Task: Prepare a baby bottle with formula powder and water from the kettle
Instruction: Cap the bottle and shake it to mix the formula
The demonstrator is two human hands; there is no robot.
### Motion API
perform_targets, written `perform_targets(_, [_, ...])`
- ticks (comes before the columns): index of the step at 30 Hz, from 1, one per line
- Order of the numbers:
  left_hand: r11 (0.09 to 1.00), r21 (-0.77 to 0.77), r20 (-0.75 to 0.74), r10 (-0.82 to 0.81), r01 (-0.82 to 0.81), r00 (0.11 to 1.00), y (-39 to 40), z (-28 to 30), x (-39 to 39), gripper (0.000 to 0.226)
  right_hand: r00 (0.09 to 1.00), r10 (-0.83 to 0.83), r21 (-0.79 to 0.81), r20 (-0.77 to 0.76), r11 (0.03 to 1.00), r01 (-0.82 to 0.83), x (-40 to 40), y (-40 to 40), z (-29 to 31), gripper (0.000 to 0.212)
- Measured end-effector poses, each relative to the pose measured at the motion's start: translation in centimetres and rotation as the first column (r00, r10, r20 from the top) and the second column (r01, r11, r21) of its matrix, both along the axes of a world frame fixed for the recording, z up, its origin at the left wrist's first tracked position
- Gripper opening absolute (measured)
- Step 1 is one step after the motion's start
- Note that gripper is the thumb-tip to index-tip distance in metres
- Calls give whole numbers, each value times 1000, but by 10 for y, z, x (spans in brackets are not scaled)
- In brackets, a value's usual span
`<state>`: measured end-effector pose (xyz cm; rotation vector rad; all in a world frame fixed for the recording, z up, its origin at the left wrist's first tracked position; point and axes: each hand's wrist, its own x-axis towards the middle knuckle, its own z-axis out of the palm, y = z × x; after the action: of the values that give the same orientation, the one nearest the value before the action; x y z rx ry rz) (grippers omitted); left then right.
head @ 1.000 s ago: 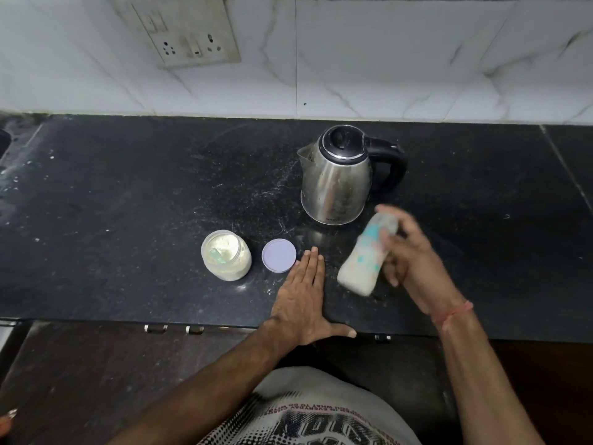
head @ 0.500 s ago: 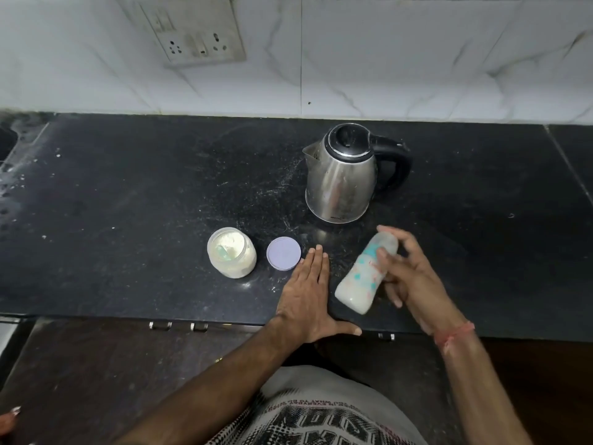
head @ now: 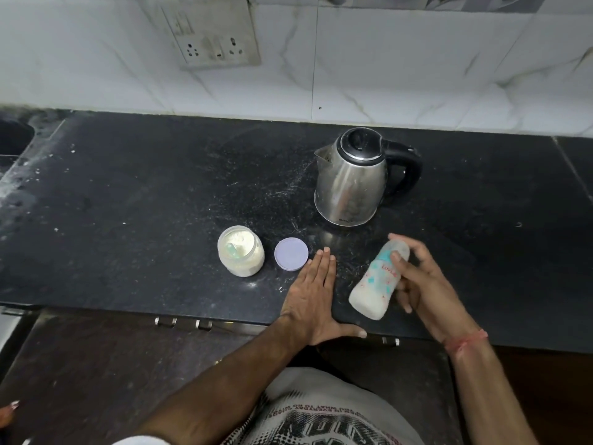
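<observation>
My right hand grips a baby bottle with teal and red print, tilted with its base toward me and milky liquid inside. My left hand lies flat, palm down, on the black counter just left of the bottle, holding nothing. A steel kettle with a black lid and handle stands behind the bottle. An open jar of formula powder with a pale scoop inside sits to the left, its lilac lid lying beside it near my left fingertips.
A white marble wall with a socket plate rises behind the counter. A sink edge shows at the far left. The counter's front edge runs just under my wrists, with cabinet hinges below.
My right hand has brought the bottle down a little and steadied it; it was blurred with motion a second ago. My left hand has stayed flat on the counter.
</observation>
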<state>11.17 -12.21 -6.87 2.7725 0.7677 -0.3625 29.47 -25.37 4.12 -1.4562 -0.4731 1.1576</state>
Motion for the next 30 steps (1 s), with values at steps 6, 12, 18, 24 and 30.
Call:
perform_targets(6, [1000,-6,5,0,0,1000,-1,-1,0,172,996,-56,38,-75,998,59,-14,0,-9,43])
perform_targets(12, [1000,13,11,0,0,1000,-2,-3,0,171,999,-10,26,-38,1000,11,-10,-1,-9,44])
perform_targets(18, [999,-33,37,18,-17,999,-3,-1,0,173,986,-152,-177,-72,975,138,-5,-7,-18,36])
perform_targets(24, [999,-27,32,29,-28,999,-3,-1,1,174,954,-271,-133,-130,958,254,-2,-11,-20,31])
perform_targets(30, [1000,-12,25,27,-26,999,-2,-2,2,174,991,-119,14,-57,993,120,-12,1,-4,45])
